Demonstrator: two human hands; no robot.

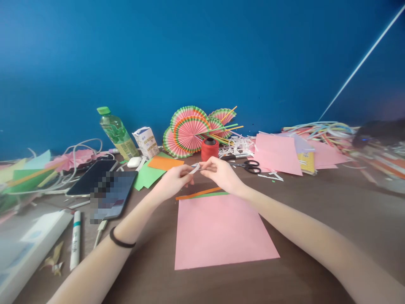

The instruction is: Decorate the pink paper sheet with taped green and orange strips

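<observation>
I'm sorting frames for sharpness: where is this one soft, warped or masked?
Head view: the centre is sharp, with both hands pinching a small white strip; the right edge smears around the paper strips; the phone screen is pixelated; the left edge blurs and the table bends.

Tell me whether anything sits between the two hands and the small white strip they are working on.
Nothing visible does. The left hand and right hand both pinch the small white strip directly, above the table. The pink paper sheet and orange strip lie nearer the person, and the red thread spool stands behind.
</observation>
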